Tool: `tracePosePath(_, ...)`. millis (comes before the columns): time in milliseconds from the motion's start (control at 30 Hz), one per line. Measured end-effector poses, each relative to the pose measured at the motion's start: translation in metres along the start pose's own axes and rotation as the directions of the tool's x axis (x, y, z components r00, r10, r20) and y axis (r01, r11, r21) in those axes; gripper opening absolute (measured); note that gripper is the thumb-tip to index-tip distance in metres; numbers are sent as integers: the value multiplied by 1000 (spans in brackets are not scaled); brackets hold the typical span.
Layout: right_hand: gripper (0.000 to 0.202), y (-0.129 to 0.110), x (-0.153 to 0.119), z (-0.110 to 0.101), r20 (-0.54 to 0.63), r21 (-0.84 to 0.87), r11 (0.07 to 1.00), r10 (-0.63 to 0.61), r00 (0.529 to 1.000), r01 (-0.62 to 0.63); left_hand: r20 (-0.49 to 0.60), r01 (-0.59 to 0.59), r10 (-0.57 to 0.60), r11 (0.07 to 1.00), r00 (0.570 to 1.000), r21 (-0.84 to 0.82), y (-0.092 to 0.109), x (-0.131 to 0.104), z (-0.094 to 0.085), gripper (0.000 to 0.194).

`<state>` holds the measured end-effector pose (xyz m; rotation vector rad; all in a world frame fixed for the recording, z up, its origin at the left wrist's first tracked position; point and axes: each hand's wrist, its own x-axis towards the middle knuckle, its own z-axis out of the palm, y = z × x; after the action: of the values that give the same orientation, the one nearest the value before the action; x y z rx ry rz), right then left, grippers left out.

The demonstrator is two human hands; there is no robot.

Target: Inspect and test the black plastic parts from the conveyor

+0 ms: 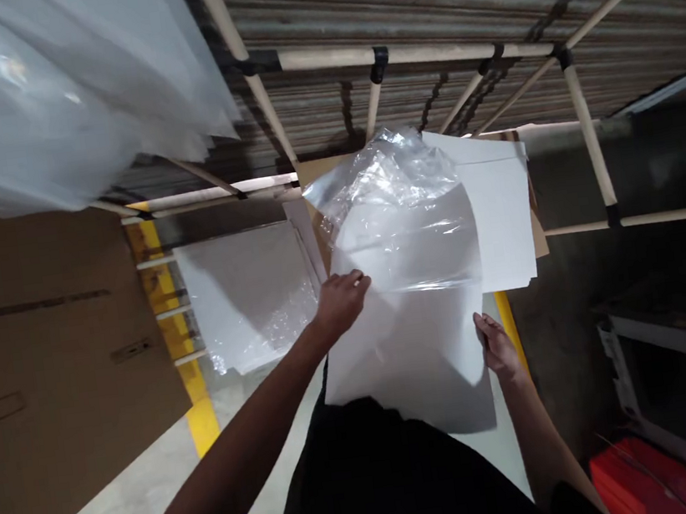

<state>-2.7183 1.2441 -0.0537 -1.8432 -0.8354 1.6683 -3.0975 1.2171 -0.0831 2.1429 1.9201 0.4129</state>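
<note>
In front of my body lies a large white sheet [406, 350], its far part inside a clear plastic bag [395, 174]. The bag is crumpled at its far end, and its near edge runs across the sheet. My left hand [342, 301] is closed at the left side of that edge, pinching the bag; its fingertips partly hide the grip. On the right, my right hand [499, 346] grips the sheet's right edge between thumb and fingers. Beneath and beyond the bag are more white sheets [501, 211] on brown cardboard [540, 239].
To the left, a stack of plastic-wrapped white sheets [253, 294] rests on rack bars. Clear plastic bags [56, 92] hang at upper left above a large cardboard box [55, 329]. A pipe frame [417, 53] stands before a corrugated shutter [360, 2]. A red box [643, 474] sits lower right.
</note>
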Motion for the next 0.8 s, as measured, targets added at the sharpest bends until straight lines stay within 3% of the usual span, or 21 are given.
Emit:
tracePosePath(100,45,2,8,-21,102,102,979,165,981,-176,-92,104,-104,995,990,-10,-19,3,19,19)
tracePosePath(200,44,17,26,-38,218,130,902,379,900,-411,-166,196,-210,976,964,-98,-40,17,57,18)
tracePosePath(267,46,34,40,-46,180,60,901,413,893,-429,-128,193,-217,965,968,-177,-56,27,89,17)
tracePosePath(333,51,57,51,-50,84,-21,926,377,922,-377,-76,185,-206,956,975,-227,-67,33,119,15)
tracePosePath(433,53,94,60,-50,-56,-113,933,338,940,-342,-40,174,-190,950,981,-258,-68,26,150,16)
tracePosePath(567,43,137,68,-40,-189,-234,897,337,922,-375,17,46,-42,949,999,-312,-47,-12,160,19)
tracePosePath(667,41,152,81,-32,-232,-289,888,298,926,-358,35,-36,49,950,998,-310,-46,-40,159,18)
tracePosePath(733,53,149,96,-27,-262,-308,903,223,939,-300,8,4,-2,960,1000,-279,-60,-46,162,22)
tracePosePath(800,75,136,115,-18,-265,-329,929,83,961,-171,-34,128,-142,953,989,-274,-84,-39,168,34)
